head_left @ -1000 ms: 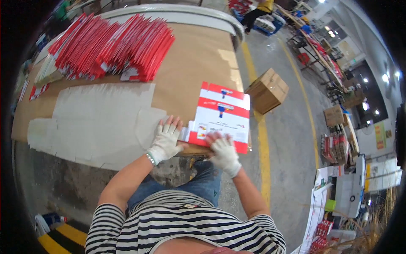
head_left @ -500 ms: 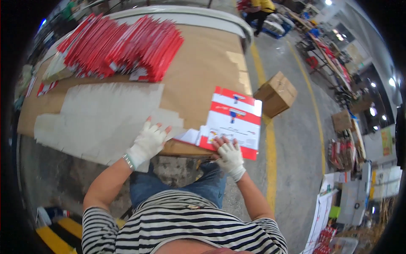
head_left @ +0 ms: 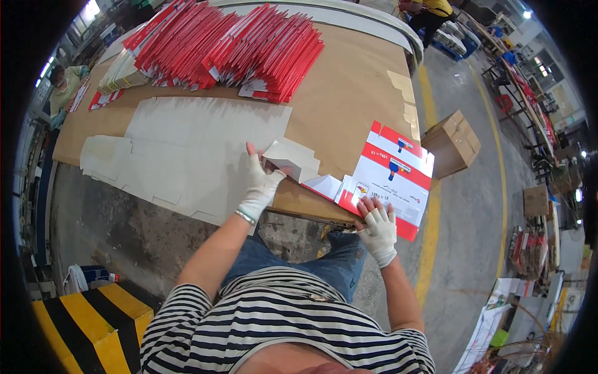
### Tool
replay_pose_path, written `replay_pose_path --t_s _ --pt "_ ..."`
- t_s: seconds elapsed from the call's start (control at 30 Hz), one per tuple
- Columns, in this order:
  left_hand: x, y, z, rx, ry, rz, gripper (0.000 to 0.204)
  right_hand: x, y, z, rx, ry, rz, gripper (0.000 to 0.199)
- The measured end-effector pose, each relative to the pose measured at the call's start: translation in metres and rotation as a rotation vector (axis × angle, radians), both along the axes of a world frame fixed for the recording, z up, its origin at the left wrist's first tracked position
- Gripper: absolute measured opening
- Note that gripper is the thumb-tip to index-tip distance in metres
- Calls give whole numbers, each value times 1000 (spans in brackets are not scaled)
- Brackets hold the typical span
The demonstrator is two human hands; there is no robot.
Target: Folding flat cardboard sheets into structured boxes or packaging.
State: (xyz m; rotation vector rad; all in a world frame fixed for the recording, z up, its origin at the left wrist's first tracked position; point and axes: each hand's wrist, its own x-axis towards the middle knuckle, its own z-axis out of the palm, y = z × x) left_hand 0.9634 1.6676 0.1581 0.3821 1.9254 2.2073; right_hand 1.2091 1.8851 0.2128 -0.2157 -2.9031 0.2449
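Observation:
A large flat cardboard blank, its plain grey-white side up, lies across the near part of the table. At its right end, my left hand, in a white fingerless glove, has thumb and index finger spread. The thumb touches a raised flap there. My right hand, gloved the same way, rests its outstretched fingers on the near edge of a red and white printed carton panel at the table's right corner. I cannot tell whether this panel joins the grey blank.
Many red folded cartons stand packed in a row at the far left of the brown-covered table. A closed cardboard box is on the floor at right. A yellow and black striped block stands lower left. Other people are farther off.
My left hand has gone from lying on the grey blank to the flap, which now stands raised. The right hand stays on the printed panel. The whole view has shifted.

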Motion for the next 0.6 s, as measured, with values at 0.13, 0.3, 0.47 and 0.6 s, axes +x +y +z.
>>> replay_pose_path --t_s 0.13,0.3,0.47,0.6 --pt "15 27 6 310 -117 16 85 1 3 1 -19 -11 -10 57" --pt "26 36 17 -400 262 -78 41 2 13 19 80 -191 113 61" --pt "19 36 14 -507 1073 -377 62 -5 17 23 167 -163 104 61" --pt "28 34 37 -786 1179 -690 74 -6 20 19 205 -161 98 59"
